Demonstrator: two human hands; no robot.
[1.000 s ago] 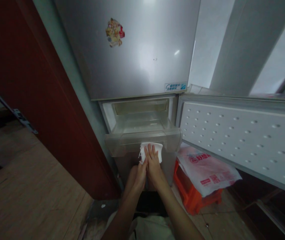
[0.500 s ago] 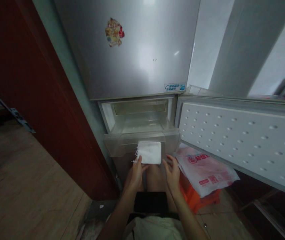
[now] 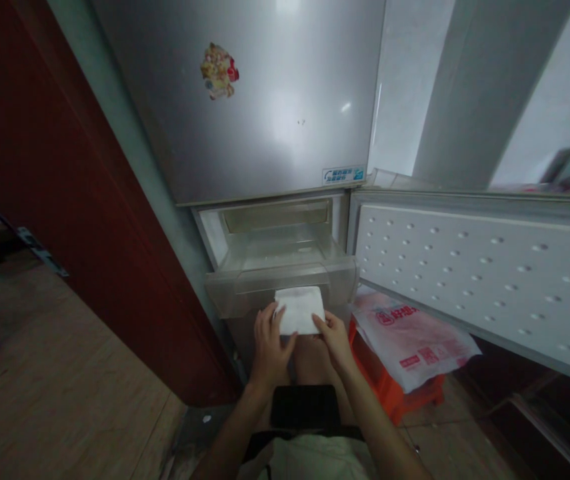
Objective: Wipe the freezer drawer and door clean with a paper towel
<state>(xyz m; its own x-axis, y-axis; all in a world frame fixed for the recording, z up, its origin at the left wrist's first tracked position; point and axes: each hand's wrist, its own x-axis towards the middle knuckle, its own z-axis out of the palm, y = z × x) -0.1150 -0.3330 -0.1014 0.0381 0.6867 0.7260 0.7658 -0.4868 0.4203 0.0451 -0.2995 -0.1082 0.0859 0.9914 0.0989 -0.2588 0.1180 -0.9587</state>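
A white folded cloth [image 3: 299,309] is in front of the pulled-out clear drawer [image 3: 245,283] of the fridge's lower compartment. My right hand [image 3: 333,337] pinches the cloth's lower right corner, thumb on top. At its left edge, my left hand [image 3: 271,340] touches the cloth with its fingers spread and the thumb near the lower edge. The inside of the drawer shows pale, frosty surfaces.
The lower fridge door [image 3: 465,267] stands open on the right. Below it a printed plastic bag [image 3: 415,340] lies on an orange stool [image 3: 389,393]. A dark red wooden door [image 3: 95,233] is on the left. A black object [image 3: 305,407] rests at my lap.
My right hand has moved left and taken hold of the cloth's right corner. My left hand has shifted from gripping the left corner to lying spread along that edge. The view has shifted slightly.
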